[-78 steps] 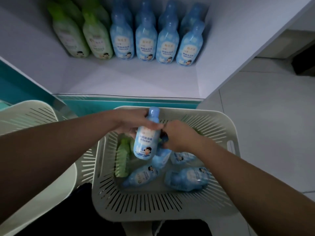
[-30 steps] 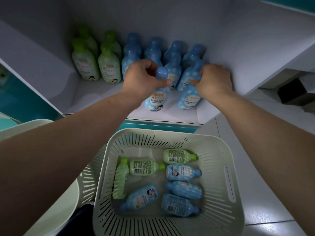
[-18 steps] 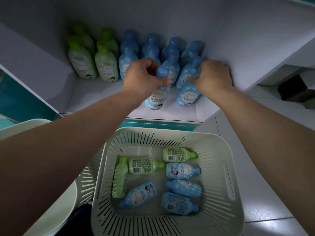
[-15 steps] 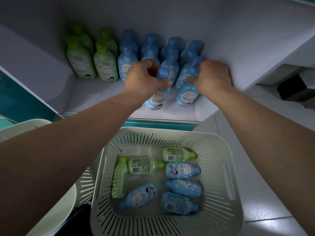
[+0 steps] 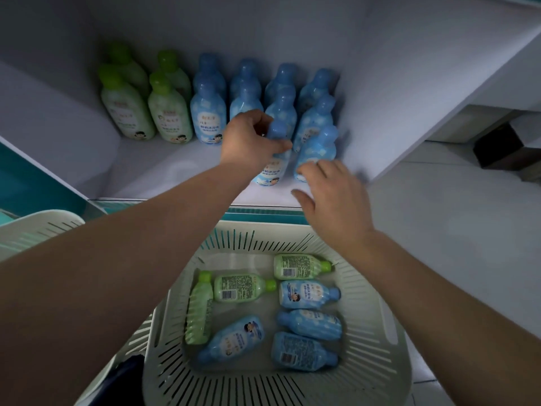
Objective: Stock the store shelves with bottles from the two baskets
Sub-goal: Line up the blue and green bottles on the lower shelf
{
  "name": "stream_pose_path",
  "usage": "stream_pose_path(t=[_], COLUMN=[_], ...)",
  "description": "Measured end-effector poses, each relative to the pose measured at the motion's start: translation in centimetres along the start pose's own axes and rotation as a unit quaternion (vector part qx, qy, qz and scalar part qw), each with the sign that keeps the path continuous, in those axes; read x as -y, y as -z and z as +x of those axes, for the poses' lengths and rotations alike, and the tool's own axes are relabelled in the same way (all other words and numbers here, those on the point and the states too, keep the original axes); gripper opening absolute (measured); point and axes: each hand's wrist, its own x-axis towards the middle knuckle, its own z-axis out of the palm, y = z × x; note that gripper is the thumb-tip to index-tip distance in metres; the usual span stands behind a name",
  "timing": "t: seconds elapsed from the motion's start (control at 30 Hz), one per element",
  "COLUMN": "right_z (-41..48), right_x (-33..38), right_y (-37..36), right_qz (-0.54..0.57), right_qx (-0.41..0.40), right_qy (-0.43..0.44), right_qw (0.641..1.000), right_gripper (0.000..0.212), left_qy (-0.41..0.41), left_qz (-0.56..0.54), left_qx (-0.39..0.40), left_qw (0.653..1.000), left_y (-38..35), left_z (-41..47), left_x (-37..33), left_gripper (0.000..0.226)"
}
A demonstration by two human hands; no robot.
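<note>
On the white shelf (image 5: 164,174), green bottles (image 5: 126,112) stand at the left and rows of blue bottles (image 5: 209,112) to their right. My left hand (image 5: 248,142) grips the neck of a blue bottle (image 5: 272,171) standing at the front of the shelf. Beside it stands another blue bottle (image 5: 317,148); my right hand (image 5: 336,197) hovers just in front of it with fingers spread, holding nothing. Below, a pale slotted basket (image 5: 389,361) holds several green and blue bottles lying flat.
A second pale basket (image 5: 38,230) sits at the left edge. The shelf's right side panel (image 5: 409,98) stands close to the rightmost bottles. Grey tiled floor (image 5: 453,230) extends to the right, with a dark box (image 5: 497,148) further off.
My right hand has let go of its blue bottle, now standing on the shelf, and pulled back toward me with fingers open. My left hand still holds its bottle.
</note>
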Motion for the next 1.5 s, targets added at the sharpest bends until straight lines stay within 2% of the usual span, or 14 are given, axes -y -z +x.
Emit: stream_pose_path(t=[0.2,0.7,0.83,0.9,1.0,1.1,1.2,1.3,1.4,1.5], right_z=[-3.5,-4.2,-4.8,-5.5,-7.7,-10.5,-12.9,-14.6,-16.2,-17.2], right_x=[0.0,-0.3,-0.3,-0.6,-1.2,-1.1,-1.0,-1.2,-1.5,-2.2], right_y=[-2.7,-3.8,-3.4,-3.0,-2.8,-3.3,-4.5,-6.1,-7.7,-9.3], right_qz=[0.040,0.083,0.088,0.079,0.069,0.079,0.091,0.072,0.052,0.052], right_qx=[0.054,0.060,0.047,0.033,0.021,0.080,0.174,0.307,0.384,0.433], right_qy=[0.002,-0.004,-0.003,0.007,0.029,0.019,-0.037,-0.111,-0.170,-0.220], right_qw=[0.998,0.995,0.995,0.996,0.997,0.993,0.980,0.942,0.906,0.873], right_gripper=[0.025,0.019,0.014,0.010,0.017,0.012,0.012,0.027,0.038,0.050], left_qy=[0.017,-0.048,-0.064,-0.099,-0.214,-0.298,-0.294,-0.235,-0.151,-0.078], left_qz=[0.011,0.083,0.140,0.178,0.205,0.211,0.232,0.307,0.417,0.507], left_qx=[-0.006,-0.036,-0.023,-0.046,-0.068,0.057,0.211,0.335,0.441,0.479], left_qw=[1.000,0.995,0.988,0.978,0.953,0.929,0.903,0.859,0.780,0.712], left_y=[-1.3,-1.9,-1.5,-1.0,-0.3,-0.2,-0.5,-0.9,-1.3,-1.6], left_z=[0.9,1.3,0.9,0.3,-1.6,-5.3,-9.8,-13.2,-15.9,-17.8], left_x=[0.3,0.6,0.6,0.3,-0.6,-0.3,2.3,5.5,9.3,13.0], left_gripper=[0.032,0.033,0.049,0.062,0.052,0.029,0.012,0.012,0.023,0.032])
